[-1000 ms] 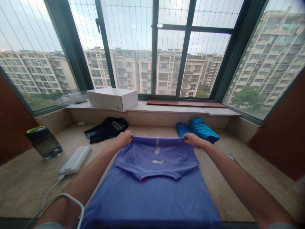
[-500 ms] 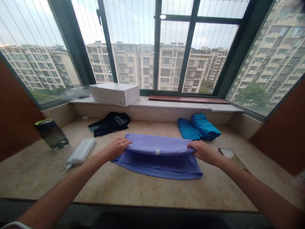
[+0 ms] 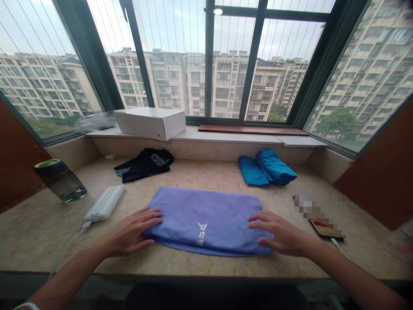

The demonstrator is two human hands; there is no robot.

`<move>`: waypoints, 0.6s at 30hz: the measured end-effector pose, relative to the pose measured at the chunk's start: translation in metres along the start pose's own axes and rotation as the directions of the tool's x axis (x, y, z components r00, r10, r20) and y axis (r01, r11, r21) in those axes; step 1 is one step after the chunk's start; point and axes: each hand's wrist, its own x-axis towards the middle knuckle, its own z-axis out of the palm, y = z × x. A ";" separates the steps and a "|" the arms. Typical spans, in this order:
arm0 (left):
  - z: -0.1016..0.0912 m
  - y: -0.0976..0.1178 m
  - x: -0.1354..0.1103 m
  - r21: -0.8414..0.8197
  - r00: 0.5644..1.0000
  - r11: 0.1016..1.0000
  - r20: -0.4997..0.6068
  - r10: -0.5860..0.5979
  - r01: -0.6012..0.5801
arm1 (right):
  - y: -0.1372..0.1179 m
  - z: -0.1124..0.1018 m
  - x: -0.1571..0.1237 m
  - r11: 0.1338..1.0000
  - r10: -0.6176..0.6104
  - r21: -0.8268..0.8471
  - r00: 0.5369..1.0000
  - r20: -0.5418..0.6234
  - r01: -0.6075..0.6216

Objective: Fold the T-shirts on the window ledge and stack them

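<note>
A folded lavender cloth garment (image 3: 209, 211) with white lettering lies flat on the stone counter. My left hand (image 3: 134, 232) rests at its left edge, fingers spread, the fingertips touching the fabric. At the opposite side my right hand (image 3: 277, 232) is open too, its fingers lying over the right edge. Neither hand grips the cloth. Behind it on the left is a crumpled dark garment (image 3: 146, 165) with patterned patches. Two rolled or folded blue cloth bundles (image 3: 267, 167) sit side by side at the back right.
A white power bank (image 3: 105, 202) with a cable lies left, beside a dark translucent bottle (image 3: 61, 181). On the right is a phone (image 3: 325, 230) with a cable plugged in. A white box (image 3: 150, 122) and a reddish board (image 3: 251, 130) sit on the window ledge.
The lavender garment's raised upper fold has come down toward me and now lies flat, lettering visible. Both hands have let go of its edge, opened and moved nearer to me.
</note>
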 end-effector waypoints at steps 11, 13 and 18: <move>0.051 0.003 -0.019 0.128 0.973 0.980 -0.193 -0.123 0.150 | 0.037 0.012 0.118 0.923 0.112 -0.351 0.982 -0.153 -0.160; 0.053 0.033 -0.016 0.090 0.973 0.986 -0.195 -0.122 0.142 | 0.026 0.009 0.142 0.918 0.120 -0.345 0.968 -0.223 -0.193; 0.041 0.105 -0.006 -0.065 0.996 0.996 -0.073 0.052 -0.057 | -0.032 0.046 0.145 0.989 -0.127 -0.097 0.982 -0.141 0.114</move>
